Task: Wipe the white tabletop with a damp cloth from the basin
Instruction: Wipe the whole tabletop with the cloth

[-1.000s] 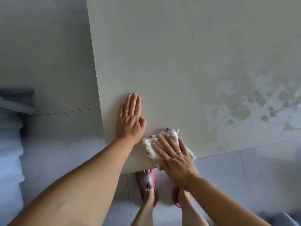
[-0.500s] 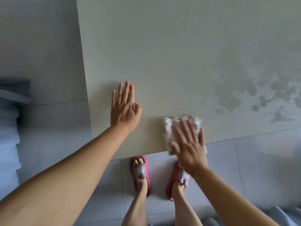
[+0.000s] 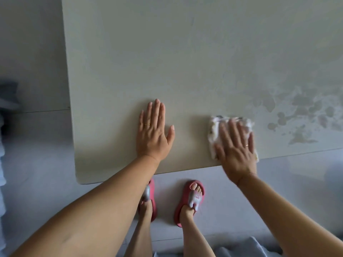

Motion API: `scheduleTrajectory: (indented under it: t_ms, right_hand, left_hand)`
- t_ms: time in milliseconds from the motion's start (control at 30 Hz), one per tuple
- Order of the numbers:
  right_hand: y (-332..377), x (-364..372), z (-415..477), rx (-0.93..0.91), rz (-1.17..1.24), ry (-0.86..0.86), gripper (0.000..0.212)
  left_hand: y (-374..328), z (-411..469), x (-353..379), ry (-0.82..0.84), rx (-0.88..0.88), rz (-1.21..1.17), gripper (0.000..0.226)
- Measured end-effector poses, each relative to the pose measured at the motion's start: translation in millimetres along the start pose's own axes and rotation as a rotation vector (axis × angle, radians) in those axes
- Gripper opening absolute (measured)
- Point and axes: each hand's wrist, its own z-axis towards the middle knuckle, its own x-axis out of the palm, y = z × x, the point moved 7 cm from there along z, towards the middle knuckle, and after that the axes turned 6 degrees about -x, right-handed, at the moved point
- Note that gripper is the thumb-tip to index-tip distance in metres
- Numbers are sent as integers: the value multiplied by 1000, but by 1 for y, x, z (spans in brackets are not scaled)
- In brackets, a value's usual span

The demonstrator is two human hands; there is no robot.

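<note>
The white tabletop (image 3: pixel 185 62) fills the upper part of the view, and its near edge runs just in front of me. My right hand (image 3: pixel 236 151) presses flat on a crumpled white patterned cloth (image 3: pixel 213 130) near that edge, blurred by motion. Part of the cloth shows beyond my fingers and at the left side. My left hand (image 3: pixel 154 134) rests flat on the table to the left, fingers together, holding nothing. Wet patches (image 3: pixel 300 115) mark the table to the right of the cloth.
The table's left edge and rounded near-left corner (image 3: pixel 79 179) border grey floor tiles (image 3: pixel 37 154). My feet in pink slippers (image 3: pixel 189 199) stand under the near edge. Something grey and blurred lies at the far left (image 3: pixel 7 97). No basin is in view.
My right hand has slid the cloth to the right along the near edge, away from my left hand. The left hand has stayed flat in place. The view has shifted.
</note>
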Motion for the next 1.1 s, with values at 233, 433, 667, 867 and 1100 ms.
scheduleTrajectory:
  t_ms: [233, 433, 667, 867, 1100]
  right_hand:
    - [71, 16, -5, -125, 49, 5, 62]
    - [-19, -13, 50, -27, 25, -45, 63]
    - [94, 3, 34, -361, 15, -42, 59]
    - [-10, -27, 108, -51, 45, -85, 61]
    - [99, -8, 85, -341, 2, -19, 60]
  left_hand:
    - [-2, -2, -2, -17, -8, 42, 70]
    - [-5, -1, -7, -23, -32, 26, 69]
    - [-5, 1, -5, -3, -36, 53, 71]
    - [-3, 1, -5, 1, -34, 44, 69]
    - [-3, 2, -4, 43, -35, 57, 69]
